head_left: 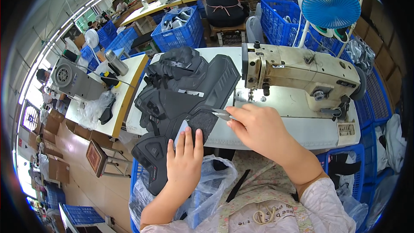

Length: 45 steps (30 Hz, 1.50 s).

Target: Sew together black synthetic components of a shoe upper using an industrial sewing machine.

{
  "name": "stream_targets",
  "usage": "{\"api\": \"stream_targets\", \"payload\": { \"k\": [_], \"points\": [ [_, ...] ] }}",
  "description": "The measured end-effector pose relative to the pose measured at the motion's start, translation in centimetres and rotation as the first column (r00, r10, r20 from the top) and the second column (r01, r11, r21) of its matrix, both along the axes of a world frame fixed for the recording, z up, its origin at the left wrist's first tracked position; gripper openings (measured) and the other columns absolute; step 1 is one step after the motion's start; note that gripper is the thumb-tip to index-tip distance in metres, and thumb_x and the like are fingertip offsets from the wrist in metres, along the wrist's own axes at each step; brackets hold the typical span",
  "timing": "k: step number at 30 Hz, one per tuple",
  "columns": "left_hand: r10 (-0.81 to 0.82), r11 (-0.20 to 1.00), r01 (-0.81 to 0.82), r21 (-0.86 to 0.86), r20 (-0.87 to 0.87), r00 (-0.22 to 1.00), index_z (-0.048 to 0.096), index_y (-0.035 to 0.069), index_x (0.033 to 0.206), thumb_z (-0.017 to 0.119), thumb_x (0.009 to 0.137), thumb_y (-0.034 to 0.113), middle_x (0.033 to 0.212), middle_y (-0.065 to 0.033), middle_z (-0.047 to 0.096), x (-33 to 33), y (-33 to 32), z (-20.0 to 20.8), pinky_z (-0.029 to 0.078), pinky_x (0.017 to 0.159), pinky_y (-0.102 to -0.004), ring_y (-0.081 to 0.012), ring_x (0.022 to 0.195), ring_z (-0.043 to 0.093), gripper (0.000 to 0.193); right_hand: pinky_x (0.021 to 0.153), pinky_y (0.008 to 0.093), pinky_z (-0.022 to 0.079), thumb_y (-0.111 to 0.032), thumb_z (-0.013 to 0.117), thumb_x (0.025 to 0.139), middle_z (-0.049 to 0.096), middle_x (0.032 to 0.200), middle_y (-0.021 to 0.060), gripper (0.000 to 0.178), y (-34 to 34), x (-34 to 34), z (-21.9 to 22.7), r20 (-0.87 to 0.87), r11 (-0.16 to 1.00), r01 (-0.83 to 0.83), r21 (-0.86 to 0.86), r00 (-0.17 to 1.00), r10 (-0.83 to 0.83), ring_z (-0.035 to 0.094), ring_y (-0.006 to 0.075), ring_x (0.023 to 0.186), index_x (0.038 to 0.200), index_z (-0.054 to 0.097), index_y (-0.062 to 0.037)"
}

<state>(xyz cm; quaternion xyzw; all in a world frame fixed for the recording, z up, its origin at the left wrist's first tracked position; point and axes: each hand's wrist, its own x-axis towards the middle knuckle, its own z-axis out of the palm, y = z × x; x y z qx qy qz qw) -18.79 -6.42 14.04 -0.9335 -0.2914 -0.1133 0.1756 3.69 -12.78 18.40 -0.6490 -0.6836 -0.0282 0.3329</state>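
My left hand [184, 162] lies flat with fingers stretched out, pressing on a dark grey shoe upper [176, 123] at the near edge of the white table. Just beyond those fingertips is a fuzzy black patch [203, 122] of the piece, beside a pale blue-grey strip. In my right hand [258, 127] is a pair of small metal snips [221, 114], gripped between thumb and fingers. Their tips reach the upper edge of the fuzzy patch. More dark grey uppers [183, 67] are heaped behind, overlapping one another.
A worn cream sewing machine [302, 73] stands at the right of the table [293, 133]. Behind it rises a blue and white fan [330, 6]. Blue crates [179, 32] surround the table, and a clear plastic bag [211, 177] hangs at my lap. A person [222, 0] sits ahead.
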Motion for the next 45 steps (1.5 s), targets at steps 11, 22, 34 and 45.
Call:
{"api": "stream_targets", "payload": {
  "k": [11,22,34,45],
  "points": [
    [0.152,0.964,-0.113,-0.239,0.155,0.976,0.044,0.003,0.142,0.051,0.084,0.005,0.127,-0.0233,0.059,-4.0,-0.7,1.0,0.048,0.093,-0.0468,-0.0359,0.112,0.059,0.059,0.048,0.0236,0.041,-0.007,0.075,0.080,0.060,0.077,0.0039,0.039,-0.7,-0.5,-0.8,-0.370,0.951,-0.096,0.292,0.906,0.205,0.051,0.0087,0.057,0.118,0.066,-0.0039],
    [0.959,-0.076,-0.983,-0.165,0.256,-0.117,0.048,0.011,0.140,0.046,0.093,0.006,0.109,-0.0230,0.067,-37.1,-17.9,-5.1,0.050,0.078,-0.0478,-0.0410,0.093,0.064,0.047,0.057,0.0186,0.037,-0.009,0.075,0.082,0.058,0.086,-0.0010,0.040,0.5,-1.0,-9.2,-0.638,0.976,-0.171,0.137,0.738,0.219,0.046,0.0045,0.066,0.121,0.065,-0.0041],
    [0.813,-0.536,-0.843,-0.046,-0.295,-0.501,0.031,0.013,0.151,0.048,0.091,0.018,0.159,-0.0125,0.025,-42.6,-20.9,-16.8,0.025,0.113,-0.0587,-0.0328,0.146,0.023,0.062,0.054,0.0201,0.038,-0.008,0.076,0.081,0.061,0.082,-0.0004,0.040,-1.6,1.7,-11.1,-0.593,0.986,-0.124,0.110,0.788,0.165,0.045,0.0052,0.059,0.119,0.066,-0.0052],
    [0.275,0.948,-0.253,-0.194,0.097,0.956,0.034,0.001,0.147,0.083,0.065,0.040,0.156,-0.0234,0.025,1.4,15.2,-8.5,0.019,0.118,-0.0492,-0.0404,0.145,0.022,0.103,0.054,0.0249,0.047,-0.012,0.076,0.082,0.065,0.084,0.0043,0.039,-5.0,3.6,-9.6,-0.538,0.988,-0.154,0.017,0.832,0.139,0.054,0.0125,0.057,0.120,0.066,-0.0083]
  ]
}}
